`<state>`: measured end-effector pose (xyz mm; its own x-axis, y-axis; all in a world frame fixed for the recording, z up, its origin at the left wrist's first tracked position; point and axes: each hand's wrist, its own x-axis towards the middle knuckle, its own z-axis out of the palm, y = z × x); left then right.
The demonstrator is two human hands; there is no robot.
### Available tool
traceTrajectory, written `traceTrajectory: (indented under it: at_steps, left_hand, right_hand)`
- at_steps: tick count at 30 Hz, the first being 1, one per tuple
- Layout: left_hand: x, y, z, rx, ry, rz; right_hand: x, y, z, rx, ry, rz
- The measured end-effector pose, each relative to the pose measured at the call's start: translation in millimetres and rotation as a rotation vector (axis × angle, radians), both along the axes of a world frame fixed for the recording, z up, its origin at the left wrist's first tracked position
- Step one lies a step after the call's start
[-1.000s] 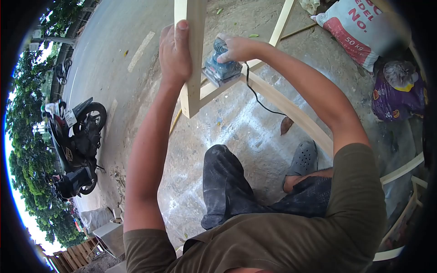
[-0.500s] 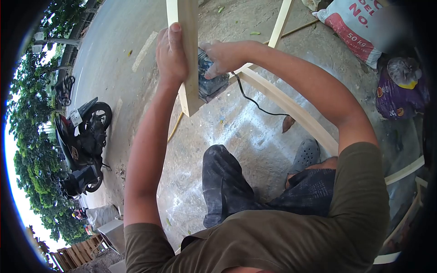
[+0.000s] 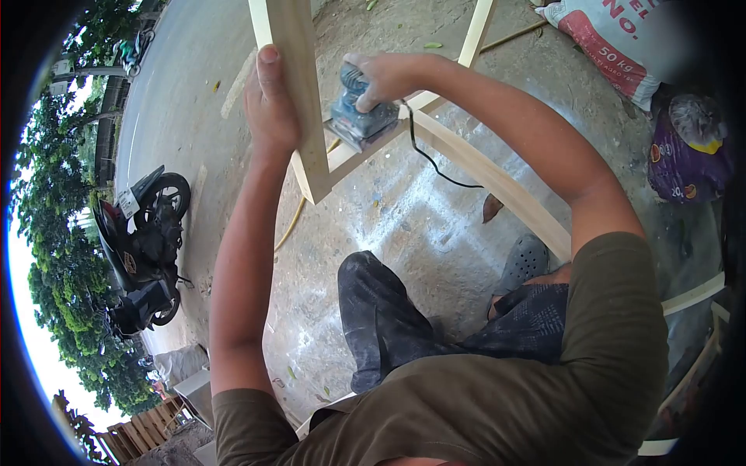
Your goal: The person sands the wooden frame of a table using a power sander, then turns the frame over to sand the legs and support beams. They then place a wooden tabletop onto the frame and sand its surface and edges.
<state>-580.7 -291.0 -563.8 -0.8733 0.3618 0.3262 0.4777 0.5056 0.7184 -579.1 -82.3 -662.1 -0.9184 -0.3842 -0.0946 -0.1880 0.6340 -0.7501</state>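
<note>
My left hand point(image 3: 270, 105) grips the upright leg of a pale wooden frame point(image 3: 298, 101), its thumb lying along the near edge. In my right hand point(image 3: 382, 76) is a blue, dust-covered electric sander point(image 3: 362, 116), held from above with the fingers wrapped round its body. The sander's flat base lies over the frame's short crosspiece point(image 3: 342, 161), just right of the leg. A black cord point(image 3: 435, 172) runs from the tool down to the right. Another long wooden rail point(image 3: 489, 179) of the frame slants toward my right foot.
Whitish dust marks the concrete floor point(image 3: 404, 210). A yellow hose or cable point(image 3: 291, 229) passes beneath the frame. Printed sacks point(image 3: 622, 58) and a purple bag point(image 3: 684, 159) stand at the right. A motorcycle point(image 3: 148, 248) is parked by the road at left. Curved wooden pieces point(image 3: 694, 293) lie at lower right.
The sander has moved right, away from the leg's side face, and now sits over the crosspiece. The leg and my left hand have shifted slightly left in view.
</note>
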Motion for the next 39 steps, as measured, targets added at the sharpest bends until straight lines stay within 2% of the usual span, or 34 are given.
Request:
traceTrajectory:
  at_steps: [5, 8, 10, 12, 14, 16, 20, 24, 28, 31, 34, 39]
  left_hand:
    - [-7, -5, -4, 0.069, -0.088, -0.064]
    - [-2, -1, -1, 0.092, -0.107, -0.083]
    - [1, 1, 0, 0.105, -0.110, -0.086]
    - [0, 1, 0, 0.103, -0.110, -0.086]
    - [1, 2, -3, 0.120, -0.062, -0.063]
    - [-1, 4, -3, 0.126, -0.030, -0.060]
    - [0, 1, -5, 0.131, -0.035, -0.030]
    - [3, 4, -4, 0.132, -0.029, -0.012]
    - [4, 6, -1, 0.105, -0.020, -0.018]
    - [3, 6, -1, 0.120, -0.042, -0.038]
    - [4, 4, 0, 0.132, -0.083, -0.071]
    - [6, 4, 1, 0.120, -0.086, -0.038]
  right_hand:
    - [-37, 103, -117, -0.028, -0.135, -0.181]
    - [-34, 140, -131, -0.009, -0.311, -0.400]
    - [-65, 179, -209, 0.029, -0.191, -0.422]
    - [-48, 166, -161, -0.006, -0.293, -0.411]
    - [-48, 147, -149, -0.057, -0.252, -0.345]
    - [-63, 136, -166, -0.120, -0.050, -0.248]
    - [-35, 84, -105, -0.061, 0.134, -0.102]
    - [-7, 65, -72, -0.065, 0.160, -0.041]
    - [-40, 114, -131, -0.058, 0.086, -0.135]
    - [-52, 154, -188, 0.030, 0.145, -0.278]
    - [-55, 180, -226, -0.012, 0.236, -0.330]
    - [-64, 172, -224, 0.084, 0.201, -0.302]
